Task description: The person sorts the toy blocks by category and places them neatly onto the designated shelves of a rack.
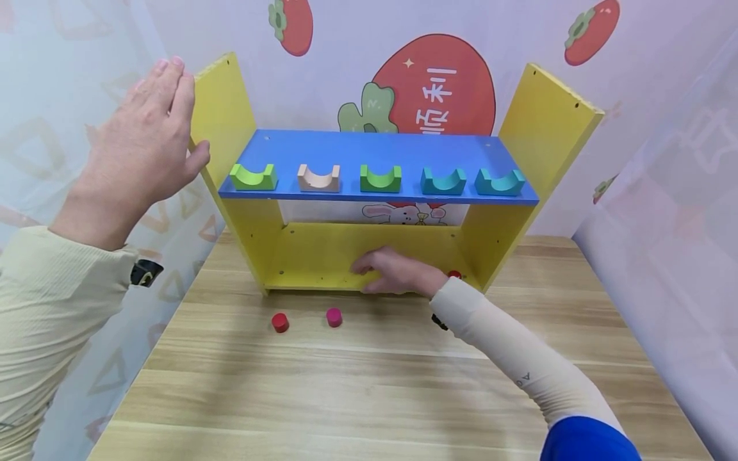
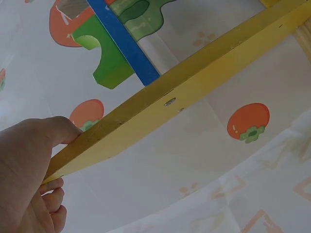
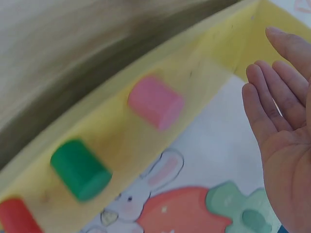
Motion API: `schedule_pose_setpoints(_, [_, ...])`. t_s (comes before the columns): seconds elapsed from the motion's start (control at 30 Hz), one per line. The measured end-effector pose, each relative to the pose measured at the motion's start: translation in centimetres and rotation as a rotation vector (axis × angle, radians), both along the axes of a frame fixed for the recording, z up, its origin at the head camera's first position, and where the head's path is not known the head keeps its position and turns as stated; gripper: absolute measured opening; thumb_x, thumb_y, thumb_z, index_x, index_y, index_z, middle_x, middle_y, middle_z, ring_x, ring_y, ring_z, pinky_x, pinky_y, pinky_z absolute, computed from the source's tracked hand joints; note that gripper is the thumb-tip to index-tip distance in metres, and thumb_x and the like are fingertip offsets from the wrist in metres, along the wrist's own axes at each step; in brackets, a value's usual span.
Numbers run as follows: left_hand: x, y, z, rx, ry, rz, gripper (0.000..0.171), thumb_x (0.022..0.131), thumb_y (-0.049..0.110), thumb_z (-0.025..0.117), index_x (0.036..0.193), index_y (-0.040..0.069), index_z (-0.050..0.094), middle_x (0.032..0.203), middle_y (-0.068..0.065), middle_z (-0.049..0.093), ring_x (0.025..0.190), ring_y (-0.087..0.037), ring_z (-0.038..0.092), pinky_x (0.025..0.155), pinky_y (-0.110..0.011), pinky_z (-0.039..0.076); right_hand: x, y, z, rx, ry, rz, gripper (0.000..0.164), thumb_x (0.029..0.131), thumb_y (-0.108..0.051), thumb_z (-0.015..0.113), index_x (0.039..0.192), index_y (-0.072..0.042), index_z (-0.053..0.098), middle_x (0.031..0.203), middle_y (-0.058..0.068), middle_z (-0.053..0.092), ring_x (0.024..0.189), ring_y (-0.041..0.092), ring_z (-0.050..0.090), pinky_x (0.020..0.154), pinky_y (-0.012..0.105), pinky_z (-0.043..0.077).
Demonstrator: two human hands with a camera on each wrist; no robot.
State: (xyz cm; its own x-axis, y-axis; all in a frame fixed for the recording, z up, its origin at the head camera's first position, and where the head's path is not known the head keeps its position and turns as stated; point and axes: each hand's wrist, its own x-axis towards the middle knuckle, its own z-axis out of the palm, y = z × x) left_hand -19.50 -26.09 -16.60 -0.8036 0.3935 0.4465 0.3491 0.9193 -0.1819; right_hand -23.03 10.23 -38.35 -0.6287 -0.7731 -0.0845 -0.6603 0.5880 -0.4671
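A wooden shelf has yellow side panels [image 1: 550, 115] and a blue upper board [image 1: 375, 142]. My left hand [image 1: 144, 134] holds its left yellow panel near the top; in the left wrist view the thumb and fingers lie on either side of the panel [image 2: 131, 121]. Over the lower yellow board [image 1: 311, 246] is my right hand [image 1: 392, 269], its fingers loosely bent around nothing. On that board, the right wrist view shows a pink cylinder [image 3: 155, 102], a green cylinder [image 3: 80, 170] and a red cylinder [image 3: 19, 216]. The arm hides most of these in the head view.
Several U-shaped blocks, such as a green one [image 1: 380, 179] and a beige one [image 1: 319, 179], line the blue board's front edge. A red cylinder [image 1: 280, 322] and a magenta cylinder [image 1: 334, 317] stand on the wooden table [image 1: 323, 397]. Printed cloth [image 1: 663, 224] surrounds the table.
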Motion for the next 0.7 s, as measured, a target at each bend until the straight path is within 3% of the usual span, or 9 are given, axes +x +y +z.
schedule_pose_setpoints(0.2, [0.0, 0.0, -0.1, -0.002, 0.005, 0.004, 0.085, 0.099, 0.015, 0.059, 0.161, -0.017, 0.010, 0.170, -0.038, 0.015, 0.162, -0.049, 0.015, 0.137, -0.052, 0.010, 0.6, -2.0, -1.7, 0.014, -0.039, 0.022, 0.048, 0.094, -0.018, 0.081, 0.140, -0.010, 0.069, 0.140, 0.005, 0.071, 0.125, 0.021, 0.069, 0.112, 0.039, 0.057])
schedule_pose_setpoints(0.47, [0.0, 0.0, -0.2, 0.001, 0.016, -0.003, 0.086, 0.098, 0.015, 0.060, 0.161, -0.017, 0.011, 0.170, -0.038, 0.016, 0.162, -0.049, 0.016, 0.137, -0.052, 0.011, 1.4, -3.5, -4.9, -0.012, -0.048, 0.076, 0.047, 0.096, -0.015, 0.078, 0.141, -0.006, 0.067, 0.143, 0.007, 0.070, 0.128, 0.023, 0.068, 0.119, 0.042, 0.051])
schedule_pose_setpoints(0.7, [0.1, 0.0, 0.0, -0.001, -0.009, 0.012, 0.086, 0.099, 0.016, 0.059, 0.161, -0.017, 0.009, 0.171, -0.038, 0.013, 0.163, -0.049, 0.013, 0.137, -0.053, 0.010, 1.9, -4.2, -7.7, -0.114, -0.077, 0.099, 0.043, 0.093, -0.010, 0.081, 0.134, -0.005, 0.070, 0.128, 0.007, 0.077, 0.115, 0.017, 0.073, 0.106, 0.028, 0.058])
